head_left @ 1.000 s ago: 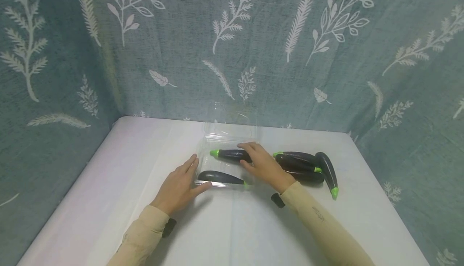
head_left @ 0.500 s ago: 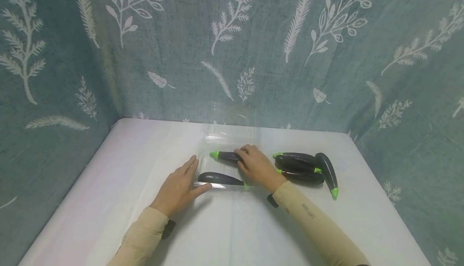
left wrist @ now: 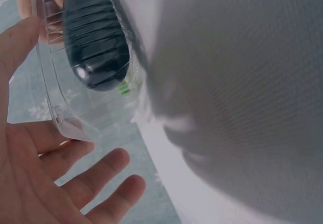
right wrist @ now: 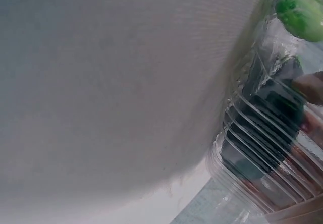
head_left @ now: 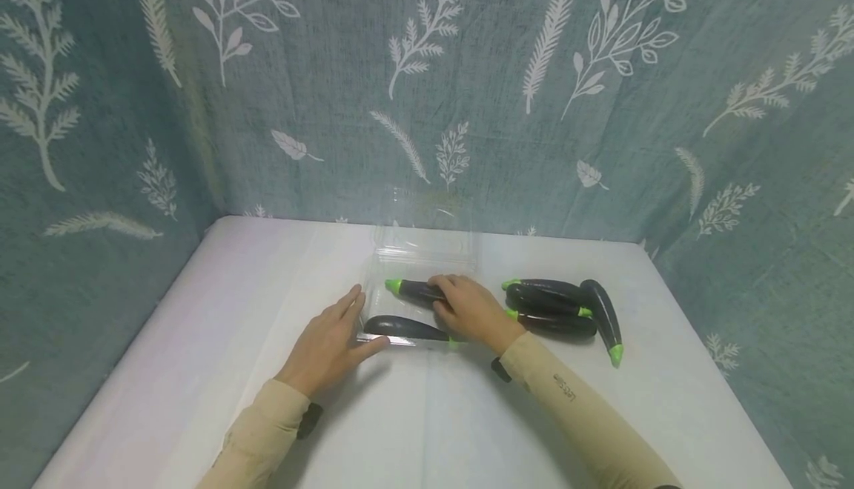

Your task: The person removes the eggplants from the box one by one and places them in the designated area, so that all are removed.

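Two dark eggplants (head_left: pixel 405 327) in clear container (head_left: pixel 425 255)

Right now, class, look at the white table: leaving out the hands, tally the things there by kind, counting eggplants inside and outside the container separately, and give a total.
Clear plastic container, lid included: 1
Packed eggplants, inside the container: 2
Loose eggplants, outside the container: 4
Total: 7

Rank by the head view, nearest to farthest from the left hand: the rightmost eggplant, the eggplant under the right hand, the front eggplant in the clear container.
1. Front eggplant: just right of the left hand.
2. Eggplant under the right hand: farther back.
3. Rightmost eggplant: outside the container, far right.
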Motion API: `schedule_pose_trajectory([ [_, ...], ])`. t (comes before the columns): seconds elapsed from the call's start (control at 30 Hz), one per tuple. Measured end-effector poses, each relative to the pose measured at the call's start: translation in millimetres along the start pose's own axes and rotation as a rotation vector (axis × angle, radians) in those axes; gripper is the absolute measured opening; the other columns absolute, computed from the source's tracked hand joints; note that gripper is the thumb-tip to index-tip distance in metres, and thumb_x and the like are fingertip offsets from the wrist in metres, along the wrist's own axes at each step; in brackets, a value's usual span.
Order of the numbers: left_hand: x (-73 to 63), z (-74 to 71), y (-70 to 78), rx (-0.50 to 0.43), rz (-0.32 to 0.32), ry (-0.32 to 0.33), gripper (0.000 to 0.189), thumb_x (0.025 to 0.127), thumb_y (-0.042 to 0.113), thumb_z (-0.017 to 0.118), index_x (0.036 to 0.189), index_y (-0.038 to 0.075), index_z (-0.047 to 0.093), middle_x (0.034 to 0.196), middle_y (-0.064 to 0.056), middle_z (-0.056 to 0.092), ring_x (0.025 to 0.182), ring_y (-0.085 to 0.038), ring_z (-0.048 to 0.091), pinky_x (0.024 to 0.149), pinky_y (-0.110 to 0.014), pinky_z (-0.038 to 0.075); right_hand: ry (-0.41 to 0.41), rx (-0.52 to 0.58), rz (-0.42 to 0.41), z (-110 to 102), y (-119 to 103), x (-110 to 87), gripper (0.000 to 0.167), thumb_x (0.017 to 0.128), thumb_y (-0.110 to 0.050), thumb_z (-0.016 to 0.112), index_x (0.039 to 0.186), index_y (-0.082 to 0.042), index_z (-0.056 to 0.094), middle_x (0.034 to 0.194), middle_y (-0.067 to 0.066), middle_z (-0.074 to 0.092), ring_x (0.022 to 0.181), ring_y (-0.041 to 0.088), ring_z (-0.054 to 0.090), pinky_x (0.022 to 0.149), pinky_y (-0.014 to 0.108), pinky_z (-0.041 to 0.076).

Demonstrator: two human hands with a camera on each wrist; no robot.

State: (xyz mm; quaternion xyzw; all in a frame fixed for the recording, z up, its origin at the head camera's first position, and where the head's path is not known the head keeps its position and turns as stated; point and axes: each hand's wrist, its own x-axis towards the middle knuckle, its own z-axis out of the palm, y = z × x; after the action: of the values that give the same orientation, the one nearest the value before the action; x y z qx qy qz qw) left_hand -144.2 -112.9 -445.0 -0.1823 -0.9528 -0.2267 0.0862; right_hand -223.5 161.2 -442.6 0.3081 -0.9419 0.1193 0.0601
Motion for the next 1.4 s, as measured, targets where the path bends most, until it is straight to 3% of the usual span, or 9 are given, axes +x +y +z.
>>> schedule_pose_trajectory([
  [0.3, -0.2, 0.9, -1.5, 0.004, 0.008, 0.009, 0.092, 0.091, 0.058, 0.067, 0.148, -0.009, 0.043, 0.158, -0.022, 0.038, 0.136, -0.044, 0.047, 0.110, -0.056, 0.041, -0.013, 0.015, 0.042, 4, -1, 1.5, 0.029, 0.103, -0.024, 0.057, 0.130, -0.014, 0.058, 0.115, 0.007, 0.071, 0.106, 0.022, 0.068, 0.094, 0.038, 0.055],
  [0.6, -2.9, 2.1, -0.7, 0.003, 0.002, 0.014, 0.092, 0.090, 0.059, 0.068, 0.148, -0.008, 0.043, 0.158, -0.022, 0.038, 0.136, -0.043, 0.047, 0.110, -0.056, 0.041, -0.023, -0.017, 0.010, 4, -2, 0.3, 0.041, 0.102, -0.027, 0.060, 0.140, -0.011, 0.059, 0.129, 0.009, 0.066, 0.118, 0.025, 0.063, 0.103, 0.039, 0.051],
  [0.93, -2.1, -1.3, -0.5, 0.010, 0.009, 0.017, 0.092, 0.091, 0.057, 0.068, 0.149, -0.009, 0.043, 0.157, -0.023, 0.039, 0.136, -0.044, 0.047, 0.110, -0.056, 0.041, 0.002, -0.011, -0.031, 3, 0, 0.6, 0.044, 0.100, -0.029, 0.065, 0.140, -0.012, 0.059, 0.128, 0.008, 0.067, 0.116, 0.025, 0.063, 0.101, 0.040, 0.052],
  [1.1, -1.4, -2.7, -2.1, 0.012, 0.007, 0.013, 0.090, 0.091, 0.056, 0.069, 0.148, -0.009, 0.043, 0.157, -0.023, 0.039, 0.136, -0.044, 0.047, 0.110, -0.056, 0.041, 0.086, 0.021, -0.065, -2, 0, -0.3, 0.046, 0.101, -0.032, 0.065, 0.143, -0.014, 0.057, 0.129, 0.007, 0.066, 0.117, 0.024, 0.062, 0.101, 0.039, 0.052],
  [1.4, 0.2, -0.2, -2.3, 0.016, 0.028, 0.019, 0.089, 0.092, 0.056, 0.068, 0.147, -0.010, 0.044, 0.156, -0.024, 0.040, 0.135, -0.045, 0.048, 0.109, -0.056, 0.042, 0.366, 0.110, -0.064, -22, -9, -5.3, 0.044, 0.100, -0.029, 0.066, 0.143, -0.020, 0.059, 0.121, 0.007, 0.066, 0.108, 0.023, 0.064, 0.090, 0.040, 0.058],
])
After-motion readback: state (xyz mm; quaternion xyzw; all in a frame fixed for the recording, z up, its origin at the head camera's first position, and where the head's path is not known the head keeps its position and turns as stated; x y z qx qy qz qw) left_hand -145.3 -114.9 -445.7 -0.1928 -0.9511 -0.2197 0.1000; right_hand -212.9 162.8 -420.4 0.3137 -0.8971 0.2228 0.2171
